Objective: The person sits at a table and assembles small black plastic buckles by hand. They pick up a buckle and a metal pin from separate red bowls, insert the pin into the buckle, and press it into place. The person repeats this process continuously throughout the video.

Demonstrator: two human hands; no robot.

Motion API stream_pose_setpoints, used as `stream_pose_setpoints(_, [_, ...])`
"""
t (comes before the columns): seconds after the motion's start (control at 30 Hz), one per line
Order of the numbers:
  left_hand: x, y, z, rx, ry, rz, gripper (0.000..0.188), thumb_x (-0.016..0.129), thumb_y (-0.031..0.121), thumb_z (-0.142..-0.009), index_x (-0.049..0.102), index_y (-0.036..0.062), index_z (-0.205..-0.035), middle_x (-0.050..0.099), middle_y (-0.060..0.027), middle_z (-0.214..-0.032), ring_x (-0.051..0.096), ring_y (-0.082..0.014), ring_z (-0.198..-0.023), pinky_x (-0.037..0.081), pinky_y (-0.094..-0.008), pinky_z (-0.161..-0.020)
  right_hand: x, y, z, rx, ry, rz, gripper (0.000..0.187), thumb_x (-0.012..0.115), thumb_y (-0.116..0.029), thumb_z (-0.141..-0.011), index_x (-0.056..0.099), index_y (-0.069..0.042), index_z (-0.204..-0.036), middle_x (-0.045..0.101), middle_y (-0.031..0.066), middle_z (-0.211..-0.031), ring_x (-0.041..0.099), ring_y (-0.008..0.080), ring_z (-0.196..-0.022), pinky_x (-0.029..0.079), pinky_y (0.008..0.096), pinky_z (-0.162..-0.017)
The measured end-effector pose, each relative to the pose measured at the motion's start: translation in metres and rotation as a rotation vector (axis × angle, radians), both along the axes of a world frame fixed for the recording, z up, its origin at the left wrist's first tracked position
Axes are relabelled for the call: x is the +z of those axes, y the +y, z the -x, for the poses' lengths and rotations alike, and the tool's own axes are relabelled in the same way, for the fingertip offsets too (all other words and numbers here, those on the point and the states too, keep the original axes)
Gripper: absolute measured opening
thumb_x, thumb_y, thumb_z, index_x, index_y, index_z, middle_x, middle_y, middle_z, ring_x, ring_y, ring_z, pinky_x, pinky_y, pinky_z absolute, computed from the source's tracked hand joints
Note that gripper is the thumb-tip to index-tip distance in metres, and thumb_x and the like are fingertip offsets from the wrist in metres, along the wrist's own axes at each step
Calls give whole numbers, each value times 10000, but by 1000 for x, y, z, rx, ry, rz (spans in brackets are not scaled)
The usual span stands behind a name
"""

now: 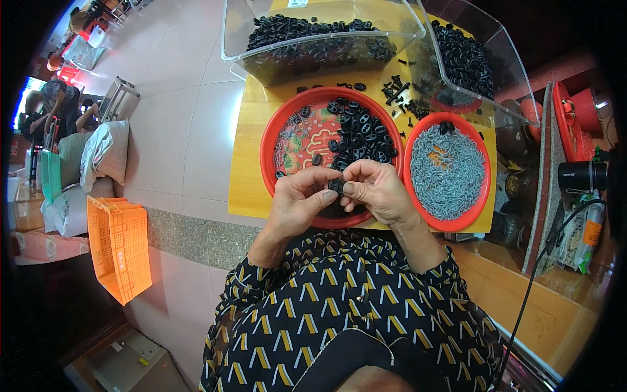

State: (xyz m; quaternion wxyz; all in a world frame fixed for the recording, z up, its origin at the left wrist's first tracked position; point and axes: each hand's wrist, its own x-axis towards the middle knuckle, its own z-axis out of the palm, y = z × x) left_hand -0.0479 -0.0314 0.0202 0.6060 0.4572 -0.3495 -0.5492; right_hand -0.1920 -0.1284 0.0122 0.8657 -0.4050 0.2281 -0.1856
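Black part [336,186], probably a clip, is clamped in the left hand's [294,199] fingertips at nine o'clock, right hand's [380,194] at three.

white label [298,3] on the clear bin [324,44], any print too small to read

Off the left edge of the yellow worktop [245,193] spreads a glossy floor [166,124] of pale pinkish tiles, with a bright patch of reflected light near that edge. A band of speckled stone [189,236] crosses the tiles, running left from near the worktop's near left corner. Well beyond the far left corner stands a low metal-framed piece of furniture [119,93], and farther left, strong daylight shows at a window [29,98]. Past the near right corner lies a brown wooden surface [522,281]; the space beyond the far right corner is dark.
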Motion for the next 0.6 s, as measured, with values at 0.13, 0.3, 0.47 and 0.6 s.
stream_pose_setpoints(0.13, [-3,0,2,62,-129,0,236,543,-64,-759,563,-40,-993,603,-55,-854,567,-99,-777,470,-224,-702,-1,0,-3,2,-37,2,155,622,-82,-777,544,2,-882,575,40,-744,576,104,-644,504,213,-565])
stream_pose_setpoints(0.3, [-3,-2,4,82,-88,17,241,552,-67,-752,571,-38,-991,603,-57,-856,562,-90,-768,468,-218,-693,0,2,-3,-25,-40,68,151,618,-83,-781,541,-3,-884,575,45,-757,577,108,-648,501,219,-586])
stream_pose_setpoints(0.47, [-5,-3,3,77,-152,31,248,560,-66,-749,572,-36,-995,594,-52,-865,557,-90,-771,464,-215,-693,-2,-1,-3,-14,-44,96,149,615,-83,-783,533,-5,-881,567,35,-748,566,104,-643,491,218,-589])
stream_pose_setpoints(0.6, [-8,-5,5,122,-158,41,243,565,-62,-751,576,-34,-991,588,-38,-841,552,-87,-766,456,-211,-684,-5,-2,-5,-24,-59,139,139,611,-79,-786,534,-7,-875,562,28,-742,558,100,-644,484,218,-592])
